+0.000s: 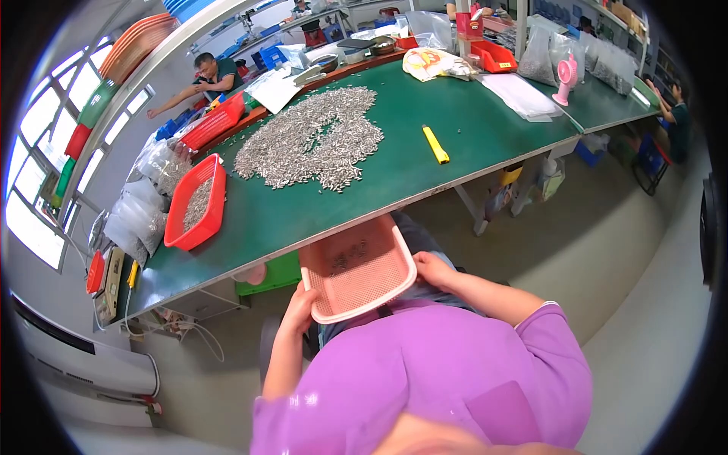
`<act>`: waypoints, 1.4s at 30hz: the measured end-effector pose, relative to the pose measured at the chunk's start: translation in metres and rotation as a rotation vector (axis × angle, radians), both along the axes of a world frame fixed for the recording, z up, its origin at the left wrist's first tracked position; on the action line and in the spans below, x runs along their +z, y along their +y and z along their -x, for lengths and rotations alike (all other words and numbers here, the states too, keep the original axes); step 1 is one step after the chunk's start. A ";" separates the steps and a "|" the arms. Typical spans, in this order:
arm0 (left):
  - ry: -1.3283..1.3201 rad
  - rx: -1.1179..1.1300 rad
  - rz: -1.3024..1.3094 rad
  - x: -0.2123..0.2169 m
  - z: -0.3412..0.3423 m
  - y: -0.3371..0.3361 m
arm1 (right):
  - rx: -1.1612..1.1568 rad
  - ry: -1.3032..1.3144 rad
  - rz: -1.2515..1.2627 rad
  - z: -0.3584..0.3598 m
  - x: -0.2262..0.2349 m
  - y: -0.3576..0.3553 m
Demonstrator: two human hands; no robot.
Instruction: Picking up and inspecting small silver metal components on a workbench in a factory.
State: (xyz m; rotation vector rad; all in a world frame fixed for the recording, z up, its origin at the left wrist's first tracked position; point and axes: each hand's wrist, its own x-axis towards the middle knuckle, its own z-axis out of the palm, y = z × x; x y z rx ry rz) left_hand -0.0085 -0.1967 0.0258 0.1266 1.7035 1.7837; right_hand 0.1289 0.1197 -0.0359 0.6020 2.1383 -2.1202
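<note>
A pink mesh basket point(371, 284) rests over my lap, its far end under the table's front edge. Inside it lies a small cluster of dark metal parts point(350, 256). My left hand point(301, 307) grips its left rim near the corner, and my right hand point(434, 270) closes on the rim at the right. Past the edge, a wide heap of small silvery metal pins point(311, 140) spreads over the green tabletop point(409, 163). A red basket point(215, 199) at the table's left holds more of these pins.
A yellow utility knife point(435, 144) lies right of the heap. Plastic bags of parts point(136, 216) stand at the left, near a scale point(114, 277). A pink fan point(565, 80) and white sheets point(519, 97) sit at the right. Another person point(216, 76) works across the table.
</note>
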 end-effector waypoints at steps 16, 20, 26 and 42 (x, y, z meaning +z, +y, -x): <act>0.406 -0.012 0.066 -0.027 -0.053 0.033 | 0.053 0.228 0.117 -0.021 0.058 0.010; 0.736 -0.047 0.267 -0.040 -0.009 0.032 | -0.109 0.336 -0.045 0.005 0.028 -0.009; 0.799 0.025 0.380 -0.063 -0.007 0.033 | -0.160 0.355 -0.140 0.010 0.007 -0.016; 1.124 0.050 0.339 0.108 0.043 0.087 | 0.548 -0.186 -0.748 -0.002 0.179 0.050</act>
